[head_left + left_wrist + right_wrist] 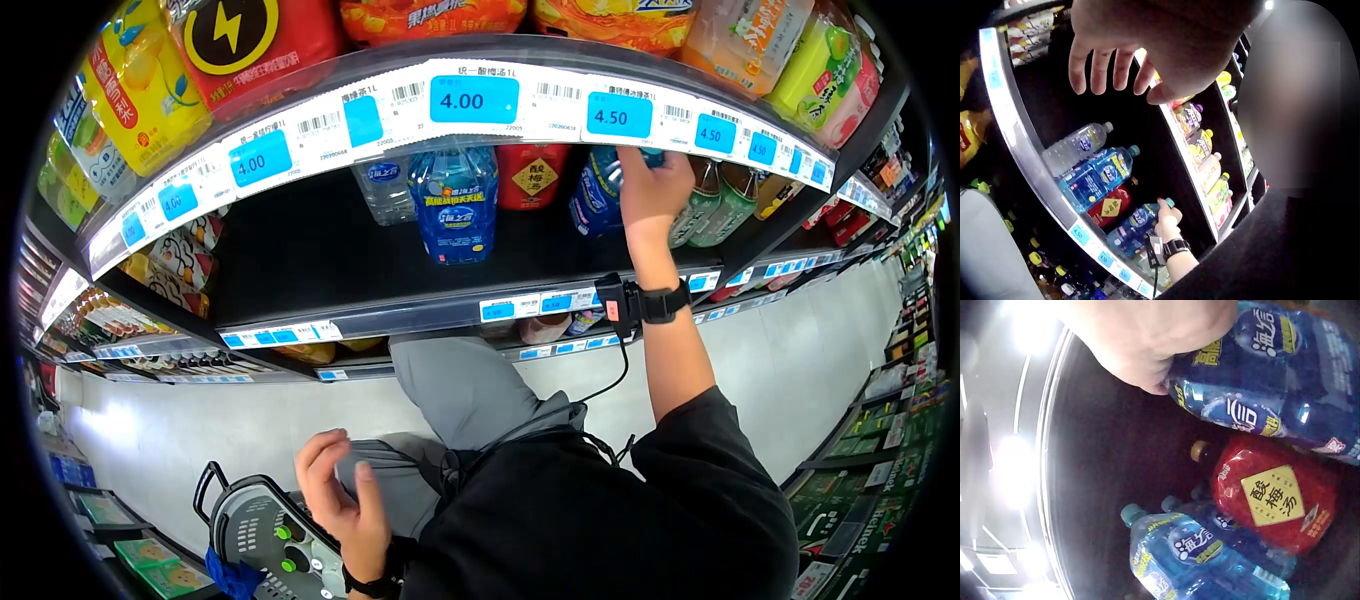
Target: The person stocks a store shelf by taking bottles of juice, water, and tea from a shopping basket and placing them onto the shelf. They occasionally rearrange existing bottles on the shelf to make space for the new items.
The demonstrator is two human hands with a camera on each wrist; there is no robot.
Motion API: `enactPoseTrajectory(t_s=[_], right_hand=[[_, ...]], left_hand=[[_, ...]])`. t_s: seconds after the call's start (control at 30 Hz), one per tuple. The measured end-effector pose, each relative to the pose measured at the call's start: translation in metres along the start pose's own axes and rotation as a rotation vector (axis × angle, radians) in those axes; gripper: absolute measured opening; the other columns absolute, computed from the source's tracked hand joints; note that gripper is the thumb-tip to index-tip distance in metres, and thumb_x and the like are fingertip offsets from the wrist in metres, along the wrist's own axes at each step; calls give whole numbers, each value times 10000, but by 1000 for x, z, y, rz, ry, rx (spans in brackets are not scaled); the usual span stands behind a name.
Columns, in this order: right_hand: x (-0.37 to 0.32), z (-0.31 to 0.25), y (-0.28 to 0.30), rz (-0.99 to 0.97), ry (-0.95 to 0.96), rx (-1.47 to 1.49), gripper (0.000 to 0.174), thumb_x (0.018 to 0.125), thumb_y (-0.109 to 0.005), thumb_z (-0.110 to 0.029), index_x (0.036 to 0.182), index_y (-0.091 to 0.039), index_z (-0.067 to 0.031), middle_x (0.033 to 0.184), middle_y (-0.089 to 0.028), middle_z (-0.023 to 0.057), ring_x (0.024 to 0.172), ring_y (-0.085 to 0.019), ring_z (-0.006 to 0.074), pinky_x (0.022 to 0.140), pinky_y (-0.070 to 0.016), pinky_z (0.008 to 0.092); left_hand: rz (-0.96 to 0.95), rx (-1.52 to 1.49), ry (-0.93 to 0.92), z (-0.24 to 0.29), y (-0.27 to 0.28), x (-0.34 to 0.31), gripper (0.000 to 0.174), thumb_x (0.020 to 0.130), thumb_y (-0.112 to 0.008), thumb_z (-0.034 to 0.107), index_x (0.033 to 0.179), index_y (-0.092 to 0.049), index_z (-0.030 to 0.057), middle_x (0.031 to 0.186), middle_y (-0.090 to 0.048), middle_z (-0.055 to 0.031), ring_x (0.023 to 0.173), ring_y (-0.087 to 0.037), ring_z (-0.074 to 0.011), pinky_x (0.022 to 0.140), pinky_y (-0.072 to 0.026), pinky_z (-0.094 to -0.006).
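Note:
On the shelf (pixel 300 270), my right hand (pixel 655 195) grips a dark blue bottle (pixel 597 195) near its cap, and the bottle leans. Up close in the right wrist view, the hand (pixel 1154 337) covers the top of this bottle (pixel 1260 381). To its left stand a red bottle (pixel 530 175) with a yellow label, a lighter blue bottle (pixel 453 210) and a clear bottle (pixel 388 185). My left hand (pixel 345 500) is held low beside the basket (pixel 262 490), nothing in it. Its fingers are spread and relaxed in the left wrist view.
Above runs a price-tag strip (pixel 460 100) under a row of large drink bottles. Green bottles (pixel 715 210) stand right of my right hand. The basket, with green-capped bottles inside, stands on the pale floor (pixel 150 420). More stocked shelves line both sides.

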State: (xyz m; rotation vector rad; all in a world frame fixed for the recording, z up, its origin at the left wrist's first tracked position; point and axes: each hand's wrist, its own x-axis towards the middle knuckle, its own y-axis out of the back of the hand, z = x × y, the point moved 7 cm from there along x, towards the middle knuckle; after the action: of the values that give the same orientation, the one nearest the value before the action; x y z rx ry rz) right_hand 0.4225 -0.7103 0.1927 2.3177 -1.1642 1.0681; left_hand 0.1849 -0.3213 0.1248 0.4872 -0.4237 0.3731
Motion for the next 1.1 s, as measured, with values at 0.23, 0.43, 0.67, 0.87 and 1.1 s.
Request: enactPoseTrajectory(t_s=[0.23,0.43,0.67,0.87,1.1], right_hand=[[28,-6,-20,-141,506,-245,191,839,-632,-122,963,-661,21,907,-670,215,843,-634,414,714,-509,454],[20,-25,-23,-712,465,-628,412,804,-725,-248,1151,-625,-48,1128,-639,188,1027,-614,367,854,-502,449],[15,-25,-11,-864,686,-916,650,657,-817,-198,1250,-573,-96,1236,-592,177,1150,-545,375,948,-445,447],[24,2,-34,-793,640,-798,454,694,-786,-185,1103,-648,-44,1116,-630,188,1092,-573,372,917,-459,446],[28,22,-70,-678,848,-915,309,846,-589,-77,1153,-625,-54,1117,-636,183,1045,-609,345,869,-499,446]], left_hand=[[179,-132,34,-12,8,-8,211,894,-504,-18,1097,-561,-30,1166,-533,-151,1046,-551,-230,875,-477,-367],[180,-122,45,-15,8,-15,216,896,-503,-12,1103,-560,-28,1168,-535,-151,1035,-554,-221,861,-484,-355],[208,-128,72,-20,11,-19,215,904,-484,-18,1105,-558,-34,1172,-536,-156,1035,-555,-216,851,-486,-353],[203,-132,64,-21,9,-20,210,915,-472,-28,1107,-557,-41,1167,-547,-160,1027,-564,-217,846,-493,-352],[208,-175,117,-22,9,-23,197,922,-560,86,1083,-548,-28,1164,-527,-170,1055,-552,-246,892,-480,-347]])
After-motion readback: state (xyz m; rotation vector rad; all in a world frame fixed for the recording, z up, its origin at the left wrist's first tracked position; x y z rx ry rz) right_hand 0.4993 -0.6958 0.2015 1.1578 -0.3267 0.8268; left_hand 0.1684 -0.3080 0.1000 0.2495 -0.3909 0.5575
